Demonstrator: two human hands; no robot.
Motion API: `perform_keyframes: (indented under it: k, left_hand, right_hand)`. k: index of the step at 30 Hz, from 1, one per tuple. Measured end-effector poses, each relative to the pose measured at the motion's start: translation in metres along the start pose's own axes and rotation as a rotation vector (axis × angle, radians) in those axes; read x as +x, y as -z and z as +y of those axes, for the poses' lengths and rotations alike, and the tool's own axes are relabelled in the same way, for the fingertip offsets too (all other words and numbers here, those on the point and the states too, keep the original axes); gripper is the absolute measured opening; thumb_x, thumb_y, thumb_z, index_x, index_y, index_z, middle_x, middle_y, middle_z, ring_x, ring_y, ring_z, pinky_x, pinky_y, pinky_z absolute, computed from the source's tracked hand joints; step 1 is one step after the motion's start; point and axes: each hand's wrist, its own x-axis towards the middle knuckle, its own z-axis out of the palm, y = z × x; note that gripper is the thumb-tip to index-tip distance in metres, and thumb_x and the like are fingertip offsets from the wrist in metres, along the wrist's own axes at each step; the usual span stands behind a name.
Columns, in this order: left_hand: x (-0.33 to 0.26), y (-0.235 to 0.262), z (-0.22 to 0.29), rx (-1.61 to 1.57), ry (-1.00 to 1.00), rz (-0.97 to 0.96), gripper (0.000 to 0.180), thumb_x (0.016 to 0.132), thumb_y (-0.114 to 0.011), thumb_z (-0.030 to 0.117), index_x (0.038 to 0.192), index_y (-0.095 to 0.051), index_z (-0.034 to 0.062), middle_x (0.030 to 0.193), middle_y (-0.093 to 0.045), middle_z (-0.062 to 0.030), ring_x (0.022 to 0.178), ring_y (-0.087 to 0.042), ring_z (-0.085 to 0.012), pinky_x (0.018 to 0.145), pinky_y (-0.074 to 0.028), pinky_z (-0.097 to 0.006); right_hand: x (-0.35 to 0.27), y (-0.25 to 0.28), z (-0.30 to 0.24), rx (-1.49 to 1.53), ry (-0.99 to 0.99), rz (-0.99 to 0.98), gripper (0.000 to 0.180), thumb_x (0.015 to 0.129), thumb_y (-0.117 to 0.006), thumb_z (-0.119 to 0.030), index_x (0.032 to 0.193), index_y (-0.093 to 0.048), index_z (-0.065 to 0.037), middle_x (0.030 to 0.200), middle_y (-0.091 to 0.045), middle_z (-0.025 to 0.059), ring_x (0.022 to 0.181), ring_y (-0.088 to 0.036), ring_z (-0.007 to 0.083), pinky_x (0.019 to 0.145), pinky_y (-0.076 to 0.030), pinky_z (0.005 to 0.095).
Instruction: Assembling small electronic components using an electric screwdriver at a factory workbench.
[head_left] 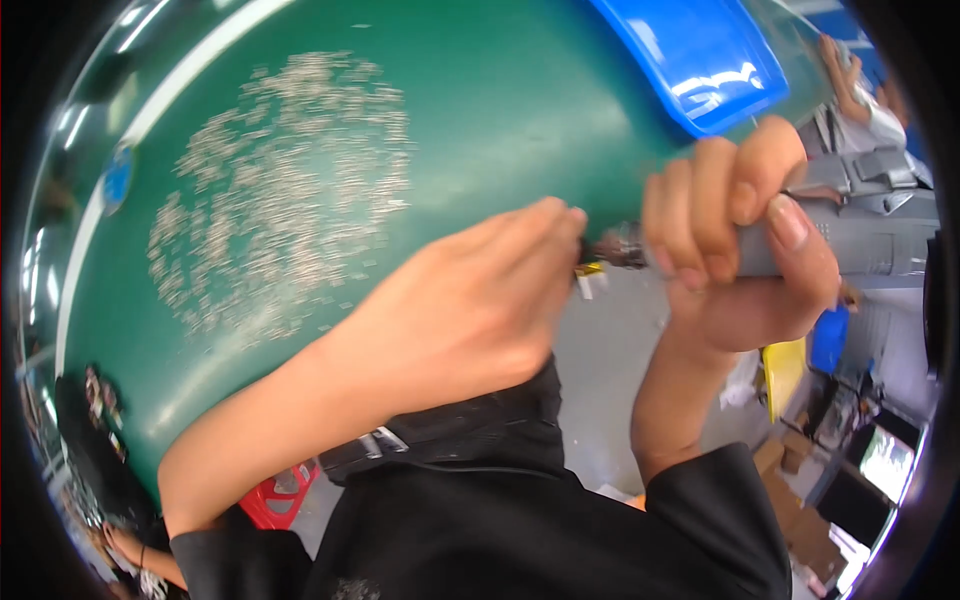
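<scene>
My right hand [740, 215] is closed around a grey power screwdriver [865, 248], a cylinder with a lever along its side. The tool lies roughly level, its narrow tip [622, 246] pointing left. My left hand [470, 295] is closed in a pinch right at that tip, its back toward me. A small dark bit shows between the fingertips and the tip; what the fingers hold is hidden, and blur smears this spot. Many small silvery metal pieces [300, 185] lie scattered on the green table [480, 110], beyond my left forearm.
A blue plastic tray [720, 100] stands at the far right of the table. Another person [850, 115] is behind it. Below are the grey floor [610, 370], a red stool [280, 497] at lower left, and a yellow panel [785, 375] with boxes at right.
</scene>
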Motion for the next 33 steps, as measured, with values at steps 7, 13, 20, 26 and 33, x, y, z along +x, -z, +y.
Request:
perform_keyframes:
  k: [7, 13, 20, 26, 33]
  left_hand:
    - [-0.022, 0.018, 0.004, -0.021, -0.026, -0.012, 0.017, 0.069, -0.061, 0.009, 0.077, -0.061, -0.0051, 0.079, -0.054, -0.0116, 0.078, -0.058, -0.0235, 0.067, -0.052, -0.031]
    - [-0.130, 0.103, 0.025, 0.063, 0.561, 0.087, 0.037, 0.076, -0.066, -0.002, 0.113, -0.058, -0.0024, 0.113, -0.062, -0.0206, 0.108, -0.060, -0.0379, 0.089, -0.052, -0.043]
    - [-0.239, 0.164, 0.049, 1.002, 1.192, 0.060, 0.055, 0.080, -0.063, -0.005, 0.133, -0.050, 0.0033, 0.140, -0.044, -0.0201, 0.131, -0.042, -0.0385, 0.109, -0.033, -0.046]
    - [-0.194, 0.138, 0.012, 0.679, 0.945, 0.137, 0.036, 0.076, -0.070, -0.003, 0.110, -0.062, -0.0007, 0.118, -0.057, -0.0164, 0.107, -0.058, -0.0354, 0.087, -0.049, -0.042]
    - [-0.165, 0.140, -0.048, 0.529, 0.803, 0.130, 0.019, 0.079, -0.068, -0.004, 0.098, -0.066, -0.0009, 0.095, -0.063, -0.0115, 0.085, -0.062, -0.0292, 0.075, -0.050, -0.037]
  right_hand:
    - [0.005, 0.013, -0.017, 0.322, 0.041, -0.039, 0.026, 0.081, -0.059, -0.011, 0.099, -0.042, -0.005, 0.052, -0.040, -0.0016, 0.042, -0.037, 0.0092, 0.042, -0.034, 0.0227]
    - [0.003, 0.013, 0.000, 0.575, 0.071, 0.008, 0.023, 0.083, -0.059, -0.006, 0.096, -0.040, -0.004, 0.054, -0.039, -0.0004, 0.040, -0.036, 0.0086, 0.041, -0.036, 0.0215]
    - [-0.007, -0.019, 0.055, 0.562, -0.123, 0.075, 0.016, 0.092, -0.052, -0.015, 0.095, -0.040, -0.005, 0.057, -0.036, -0.0004, 0.043, -0.035, 0.0089, 0.045, -0.036, 0.0254]
    - [-0.014, -0.021, 0.067, 0.669, -0.161, 0.149, 0.015, 0.092, -0.050, -0.014, 0.095, -0.038, -0.006, 0.056, -0.036, 0.0000, 0.043, -0.035, 0.0092, 0.045, -0.036, 0.0268]
    - [-0.016, -0.023, 0.064, 0.708, -0.153, 0.187, 0.015, 0.092, -0.050, -0.014, 0.094, -0.038, -0.006, 0.056, -0.036, 0.0009, 0.041, -0.035, 0.0102, 0.044, -0.036, 0.0275]
